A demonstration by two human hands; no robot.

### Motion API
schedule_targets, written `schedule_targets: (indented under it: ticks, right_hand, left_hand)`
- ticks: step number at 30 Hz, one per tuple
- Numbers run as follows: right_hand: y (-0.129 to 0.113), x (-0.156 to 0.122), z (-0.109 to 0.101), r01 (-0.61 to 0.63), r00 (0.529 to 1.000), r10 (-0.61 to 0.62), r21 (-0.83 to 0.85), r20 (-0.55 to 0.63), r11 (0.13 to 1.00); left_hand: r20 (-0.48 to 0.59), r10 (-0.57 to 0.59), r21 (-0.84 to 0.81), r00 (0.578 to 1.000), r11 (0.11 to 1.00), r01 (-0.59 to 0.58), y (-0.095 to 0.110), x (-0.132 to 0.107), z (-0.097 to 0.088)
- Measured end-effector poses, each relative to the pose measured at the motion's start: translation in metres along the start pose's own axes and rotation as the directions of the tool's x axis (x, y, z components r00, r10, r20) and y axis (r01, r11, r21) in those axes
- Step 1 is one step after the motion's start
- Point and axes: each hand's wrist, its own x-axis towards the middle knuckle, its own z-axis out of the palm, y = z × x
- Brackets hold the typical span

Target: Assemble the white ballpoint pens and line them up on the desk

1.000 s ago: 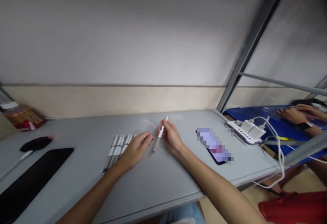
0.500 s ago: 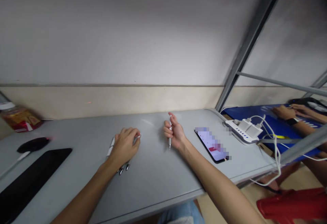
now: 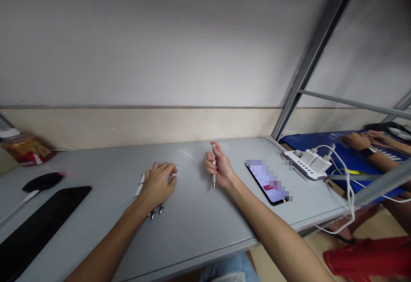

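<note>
My right hand is closed round a light-coloured pen, held upright above the grey desk. The pen's silver tip points down, and my thumb is up at its top end. My left hand lies curled over several pens on the desk. Their metal tips stick out toward me beneath the wrist, while most of their bodies are hidden under the palm. Beside the left hand, a white piece shows to its left; I cannot tell if it belongs to one of the pens.
On the right lie a lit phone and a white power strip with plugs and cables. A black mouse, a dark flat slab and a jar occupy the left. Another person's hands rest over a blue surface beyond the metal post.
Almost nothing differs. The thumb and fingers of my right hand have shifted very slightly round the pen, and my left hand stays over the pens.
</note>
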Motion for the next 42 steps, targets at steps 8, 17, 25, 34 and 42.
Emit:
schedule_targets:
  ticks: [8,17,25,34,42]
  right_hand:
    - [0.002,0.0,0.002,-0.054,0.998,0.052,-0.133,-0.017,0.99]
    - [0.007,0.001,-0.007,-0.005,0.963,-0.238,-0.888,-0.128,0.46]
    - [0.004,-0.002,-0.014,-0.249,0.947,-0.288,-0.891,-0.142,-0.38]
    - [0.005,-0.005,-0.007,-0.07,0.956,-0.284,-0.886,0.071,-0.458]
    - [0.012,-0.017,0.013,0.483,0.857,-0.061,-0.839,0.512,-0.251]
  left_hand:
    - [0.049,0.024,0.008,0.998,1.0,-0.025,0.003,-0.001,-0.003]
    - [0.114,0.069,-0.023,0.991,0.998,-0.067,0.012,-0.003,-0.011]
    - [0.107,0.087,-0.127,0.99,0.989,-0.073,0.006,-0.003,-0.008]
    - [0.085,-0.048,-0.422,0.995,0.903,0.079,0.007,0.003,-0.012]
    - [0.213,0.021,-0.617,0.977,0.778,0.118,0.017,0.002,-0.023]
